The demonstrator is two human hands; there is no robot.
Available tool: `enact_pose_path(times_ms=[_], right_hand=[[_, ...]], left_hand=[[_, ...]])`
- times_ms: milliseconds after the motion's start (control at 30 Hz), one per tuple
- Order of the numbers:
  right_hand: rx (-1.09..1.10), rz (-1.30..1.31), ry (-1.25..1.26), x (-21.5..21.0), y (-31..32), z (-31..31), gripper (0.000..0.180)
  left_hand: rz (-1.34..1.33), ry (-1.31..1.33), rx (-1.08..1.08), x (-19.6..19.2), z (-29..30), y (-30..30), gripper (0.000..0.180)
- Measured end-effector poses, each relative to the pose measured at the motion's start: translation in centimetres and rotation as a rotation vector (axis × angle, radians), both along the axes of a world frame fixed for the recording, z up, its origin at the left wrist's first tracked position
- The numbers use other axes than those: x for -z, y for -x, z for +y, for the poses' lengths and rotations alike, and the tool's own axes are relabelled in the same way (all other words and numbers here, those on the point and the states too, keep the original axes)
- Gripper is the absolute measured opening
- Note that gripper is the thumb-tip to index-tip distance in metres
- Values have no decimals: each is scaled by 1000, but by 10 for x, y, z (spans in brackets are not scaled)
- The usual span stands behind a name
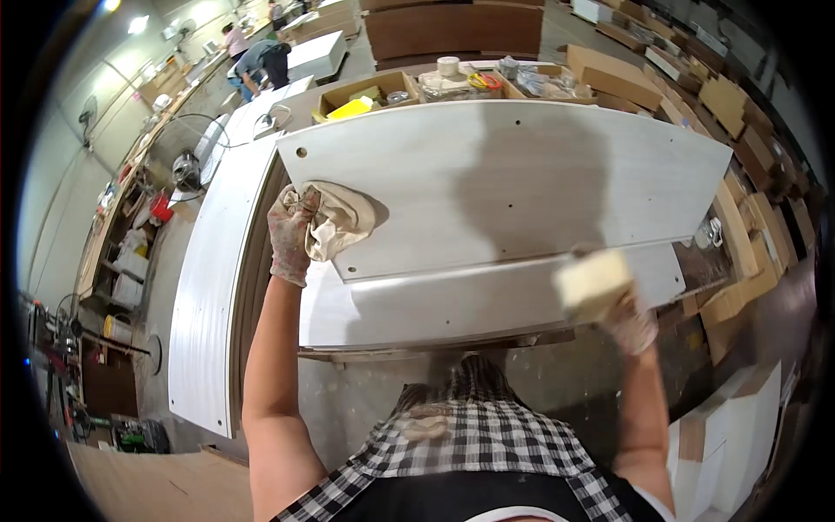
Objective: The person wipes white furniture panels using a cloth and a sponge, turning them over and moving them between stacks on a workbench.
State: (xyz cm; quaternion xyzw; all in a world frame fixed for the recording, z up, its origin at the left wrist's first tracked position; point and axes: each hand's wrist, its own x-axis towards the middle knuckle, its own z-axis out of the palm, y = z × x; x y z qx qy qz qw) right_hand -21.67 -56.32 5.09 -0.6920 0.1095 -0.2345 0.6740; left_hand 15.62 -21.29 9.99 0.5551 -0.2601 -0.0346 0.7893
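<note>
A white wooden panel [417,183] with small drilled holes lies tilted across another white panel [487,300] in front of me. My left hand [290,228], in a stained work glove, is closed on a cream cloth rag [341,219] at the panel's left edge. On the right, my gloved right hand [633,324] grips a pale yellow sponge block [595,284], smeared by motion. The sponge appears over the panels' near right part; whether it touches them I cannot tell.
To the left stands a stack of white boards [213,296]. Behind the panel are open cardboard boxes [370,97] with supplies and a white tub [448,65]. More cardboard [755,283] lines the right side. A bent-over person [259,65] works at the far left.
</note>
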Motion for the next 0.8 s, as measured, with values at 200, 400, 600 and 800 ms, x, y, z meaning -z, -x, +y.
enact_pose_path(times_ms=[200,400,600,800], right_hand=[[-271,-66,-1180,109,0,24,81],[-10,-294,-1071,104,-11,31,58],[-121,-91,-996,89,-18,78,67],[-441,-92,-651,25,-113,172,75]], left_hand=[[-199,-174,-164,-41,11,53,19],[-16,-221,-442,-18,51,140,18],[-44,-234,-750,4,133,187,20],[123,-166,-967,58,286,194,14]])
